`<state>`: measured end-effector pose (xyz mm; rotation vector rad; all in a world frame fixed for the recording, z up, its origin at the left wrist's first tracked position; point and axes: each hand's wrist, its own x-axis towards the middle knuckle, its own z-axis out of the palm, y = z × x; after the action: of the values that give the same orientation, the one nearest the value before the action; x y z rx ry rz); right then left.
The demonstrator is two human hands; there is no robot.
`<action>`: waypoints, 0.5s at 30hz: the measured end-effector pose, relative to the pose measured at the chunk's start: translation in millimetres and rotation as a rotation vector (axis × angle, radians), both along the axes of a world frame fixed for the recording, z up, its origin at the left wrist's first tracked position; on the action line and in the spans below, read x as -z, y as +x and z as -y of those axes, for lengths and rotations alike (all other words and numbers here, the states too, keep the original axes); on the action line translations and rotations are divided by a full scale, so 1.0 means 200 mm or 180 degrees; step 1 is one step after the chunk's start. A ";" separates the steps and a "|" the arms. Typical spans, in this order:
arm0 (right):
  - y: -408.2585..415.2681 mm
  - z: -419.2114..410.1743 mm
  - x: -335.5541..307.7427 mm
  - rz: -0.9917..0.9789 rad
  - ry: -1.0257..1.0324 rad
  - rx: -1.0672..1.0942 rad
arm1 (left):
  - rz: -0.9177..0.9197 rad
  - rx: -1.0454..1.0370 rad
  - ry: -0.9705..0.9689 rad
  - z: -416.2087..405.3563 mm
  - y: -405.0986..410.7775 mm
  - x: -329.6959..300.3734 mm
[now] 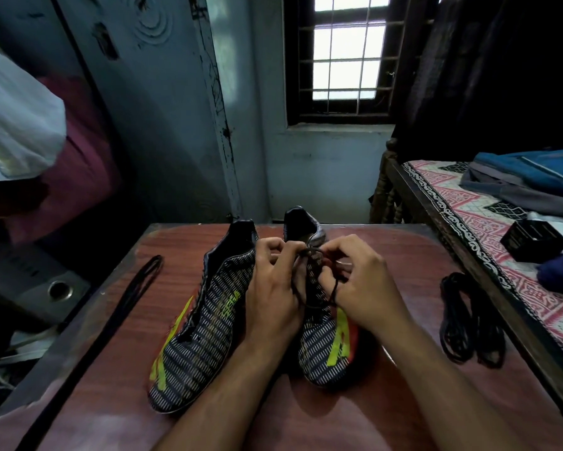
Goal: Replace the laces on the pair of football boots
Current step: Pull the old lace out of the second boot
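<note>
Wooden table [387, 255]: reddish-brown top carrying everything; its far edge runs under the window, its right edge along a bed.
Left boot [205, 323]: lies mid-table, toe toward the near edge and heel toward the far edge, tilted a little leftward; its eyelet row looks empty, no lace visible in it.
Right boot [325, 346]: just beside the left boot on its right, same heel-far, toe-near long axis; both hands sit over its throat.
Coiled lace [468, 323]: dark bundle near the right edge, well apart from the boots, nearer the right hand.
Straight lace [133, 294]: folded dark lace laid along the left edge, nearer the left hand.
Left hand [273, 288]: fingers curled, pinching the dark lace in the boot [309, 255] at the upper eyelets.
Right hand [358, 284]: fingers curled round the same lace, a strand hanging down from its grip.
Key relation: the lace crosses between the two hands at the heel end of the right boot, so any pull runs across the boot's long axis, away from the toe.
Step, as a judgement: working the lace at the top eyelets; whether it is the old one coming out or a new one being finished I cannot tell.
</note>
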<state>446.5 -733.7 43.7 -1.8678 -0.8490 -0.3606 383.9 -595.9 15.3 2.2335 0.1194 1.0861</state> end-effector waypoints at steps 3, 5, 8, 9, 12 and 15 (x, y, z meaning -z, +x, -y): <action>0.03 0.00 0.04 0.0089 -0.0278 0.0140 | 0.0199 0.0296 -0.0069 0.02 0.00 0.00; 0.04 0.01 0.05 0.0128 -0.0319 0.0124 | 0.0310 0.0373 -0.0096 0.02 -0.01 0.00; 0.04 0.00 0.05 0.0251 -0.0276 0.0121 | 0.0424 0.0388 -0.0198 0.02 0.00 0.00; 0.04 0.00 0.06 0.0304 -0.0271 0.0132 | 0.0430 0.0383 -0.0178 0.02 -0.01 -0.01; 0.03 -0.01 0.05 0.0281 -0.0250 0.0200 | 0.0324 0.0389 -0.0174 0.02 -0.01 -0.01; 0.01 -0.02 0.04 0.0209 0.0132 0.0233 | 0.0028 0.0100 -0.0098 0.00 0.00 0.00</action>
<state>448.1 -729.2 35.9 -1.8605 -0.8126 -0.4837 384.6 -595.6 14.8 2.1958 0.0964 1.0703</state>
